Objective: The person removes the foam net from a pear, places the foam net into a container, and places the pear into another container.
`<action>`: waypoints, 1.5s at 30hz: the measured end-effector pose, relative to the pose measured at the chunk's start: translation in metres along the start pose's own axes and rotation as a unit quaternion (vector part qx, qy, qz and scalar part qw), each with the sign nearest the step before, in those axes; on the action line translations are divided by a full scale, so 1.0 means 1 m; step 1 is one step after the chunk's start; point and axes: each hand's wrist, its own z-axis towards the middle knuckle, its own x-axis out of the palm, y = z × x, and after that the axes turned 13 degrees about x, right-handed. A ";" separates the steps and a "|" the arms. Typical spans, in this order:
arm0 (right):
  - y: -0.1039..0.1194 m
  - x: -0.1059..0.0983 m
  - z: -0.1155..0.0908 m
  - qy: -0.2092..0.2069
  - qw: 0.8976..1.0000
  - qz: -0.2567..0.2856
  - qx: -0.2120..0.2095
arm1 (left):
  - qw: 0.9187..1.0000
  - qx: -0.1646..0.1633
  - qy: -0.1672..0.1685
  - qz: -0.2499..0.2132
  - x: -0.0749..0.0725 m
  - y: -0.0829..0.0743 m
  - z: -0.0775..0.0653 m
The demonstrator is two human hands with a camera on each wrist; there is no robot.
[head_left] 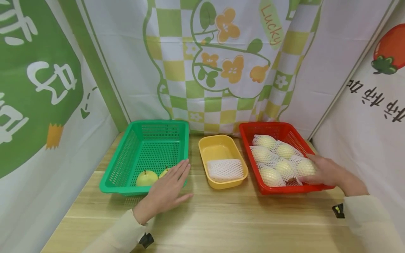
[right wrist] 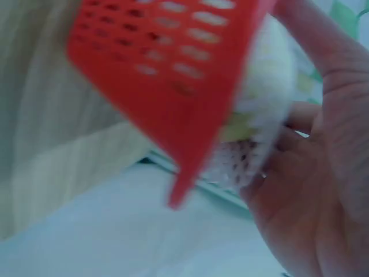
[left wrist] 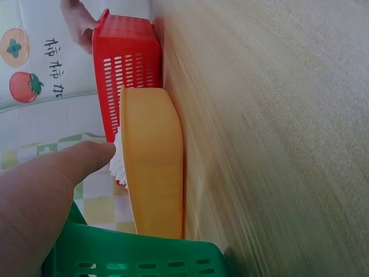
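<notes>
My right hand [head_left: 327, 173] grips a pear in a white foam net [head_left: 306, 168] at the right side of the red basket [head_left: 265, 189]. In the right wrist view, its thumb and fingers curve round that netted pear [right wrist: 268, 81], partly behind the basket wall. Several more netted pears [head_left: 267, 154] lie beside it. My left hand [head_left: 167, 189], its fingers straight, is over the front right corner of the green basket [head_left: 118, 189]. Inside that basket sits a bare yellow-green pear [head_left: 147, 178]; a second pear [head_left: 163, 173] is partly hidden by the left hand.
Between the baskets stands a yellow tray [head_left: 218, 151] with an empty white foam net [head_left: 225, 169] in it. All three containers are on a wooden table [head_left: 227, 225]. A printed curtain [head_left: 231, 105] hangs behind, with fabric walls at both sides.
</notes>
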 end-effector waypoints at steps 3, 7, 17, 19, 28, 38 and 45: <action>-0.006 0.007 0.002 0.004 1.000 0.010 0.014 | 1.000 0.000 -0.001 -0.006 0.000 0.000 0.000; -0.010 0.013 0.005 -0.015 1.000 0.002 -0.003 | 1.000 -0.005 0.001 -0.011 0.000 0.000 0.000; -0.008 0.009 0.013 -0.058 0.997 -0.027 -0.034 | 1.000 -0.010 0.001 -0.004 -0.003 0.000 0.000; -0.006 0.005 0.015 -0.066 0.996 -0.033 -0.042 | 1.000 -0.012 0.001 -0.004 -0.003 0.000 0.000; 0.023 -0.029 0.018 -0.065 0.996 -0.035 -0.051 | 1.000 -0.014 0.005 -0.004 -0.003 0.001 0.000; 0.089 -0.053 0.005 -0.055 0.993 -0.038 -0.100 | 1.000 -0.009 0.012 -0.011 -0.002 0.000 0.001; 0.142 -0.035 -0.007 -0.045 0.987 -0.040 -0.152 | 1.000 -0.004 0.013 0.003 -0.001 -0.001 0.001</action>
